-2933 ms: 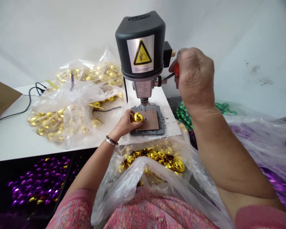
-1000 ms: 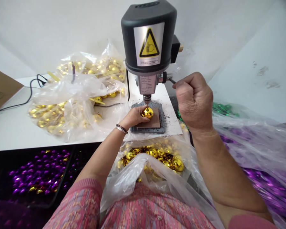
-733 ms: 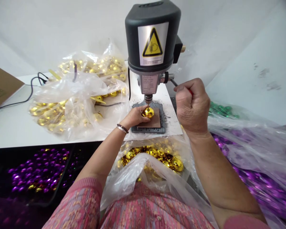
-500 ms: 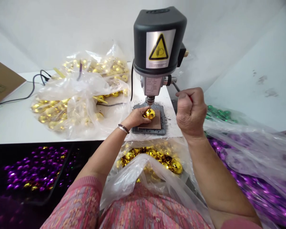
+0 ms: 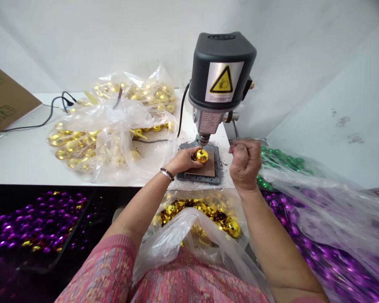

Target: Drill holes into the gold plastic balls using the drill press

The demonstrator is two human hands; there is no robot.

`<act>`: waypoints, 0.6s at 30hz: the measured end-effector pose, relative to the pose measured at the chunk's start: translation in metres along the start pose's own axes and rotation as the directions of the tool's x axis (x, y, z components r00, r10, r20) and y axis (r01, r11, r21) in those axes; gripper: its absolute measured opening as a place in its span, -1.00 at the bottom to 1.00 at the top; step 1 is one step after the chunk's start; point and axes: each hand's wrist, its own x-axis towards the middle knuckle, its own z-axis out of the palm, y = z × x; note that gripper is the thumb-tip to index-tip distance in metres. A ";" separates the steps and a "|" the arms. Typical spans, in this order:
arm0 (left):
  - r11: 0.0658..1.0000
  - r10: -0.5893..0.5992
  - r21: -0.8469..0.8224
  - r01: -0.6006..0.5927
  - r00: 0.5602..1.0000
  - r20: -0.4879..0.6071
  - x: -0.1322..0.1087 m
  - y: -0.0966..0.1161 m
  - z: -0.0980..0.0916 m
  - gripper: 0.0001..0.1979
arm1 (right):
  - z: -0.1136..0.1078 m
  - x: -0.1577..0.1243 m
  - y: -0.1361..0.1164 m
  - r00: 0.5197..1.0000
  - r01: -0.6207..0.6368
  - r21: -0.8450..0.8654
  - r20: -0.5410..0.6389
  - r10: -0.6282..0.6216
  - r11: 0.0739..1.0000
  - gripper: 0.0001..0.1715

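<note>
A small black bench drill (image 5: pixel 221 80) stands on the white table (image 5: pixel 22 164). My left hand (image 5: pixel 183 160) pinches a gold faceted ball (image 5: pixel 201 155) on the brown pad of the drill's base (image 5: pixel 216 168), right under the drill bit. My right hand (image 5: pixel 244 164) is a fist wrapped round the drill's feed lever (image 5: pixel 235 129), pulled low beside the base. The bit touches the top of the ball.
Clear bags of gold balls (image 5: pixel 110 126) lie on the table at the left. An open bag of gold balls (image 5: pixel 202 214) sits in my lap. Purple beads (image 5: pixel 41 219) fill a tray at lower left, green beads (image 5: pixel 281 162) and purple beads (image 5: pixel 322 256) lie under plastic at right. A cardboard box (image 5: pixel 3 101) stands far left.
My right hand has pulled the lever down from beside the drill head to table height. The left hand has slid the gold ball under the bit, and the bit has come down onto it.
</note>
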 end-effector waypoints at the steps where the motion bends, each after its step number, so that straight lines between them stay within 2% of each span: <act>1: 1.000 -0.002 0.000 0.002 1.000 0.000 0.000 0.000 0.000 -0.24 | 0.000 0.000 0.000 1.000 -0.018 0.019 -0.010 0.018 1.000 -0.66; 4: 0.999 -0.038 0.004 0.038 0.999 0.007 -0.001 0.005 -0.001 -0.22 | -0.002 0.014 -0.016 0.998 -0.060 0.052 -0.005 0.060 0.997 -0.64; 8: 0.998 -0.057 0.028 0.057 0.998 -0.004 -0.006 0.013 -0.003 -0.22 | -0.006 0.058 -0.045 0.990 -0.135 0.097 0.053 0.131 0.986 -0.61; 10: 0.999 -0.036 0.030 0.036 0.999 -0.015 -0.013 0.014 -0.004 -0.25 | -0.005 0.076 -0.051 0.983 -0.173 0.111 0.075 0.165 0.979 -0.62; 13: 0.999 -0.001 0.040 0.002 1.000 -0.019 -0.033 0.015 -0.007 -0.28 | -0.003 0.086 -0.050 0.979 -0.194 0.110 0.089 0.185 0.975 -0.63; 15: 0.999 0.028 0.040 -0.029 0.999 0.031 -0.050 0.016 -0.009 -0.26 | -0.001 0.085 -0.049 0.979 -0.197 0.118 0.083 0.188 0.973 -0.63; 18: 0.994 0.090 0.050 -0.102 0.975 0.203 -0.071 0.018 -0.019 -0.21 | -0.001 0.080 -0.050 0.981 -0.193 0.144 0.053 0.187 0.971 -0.65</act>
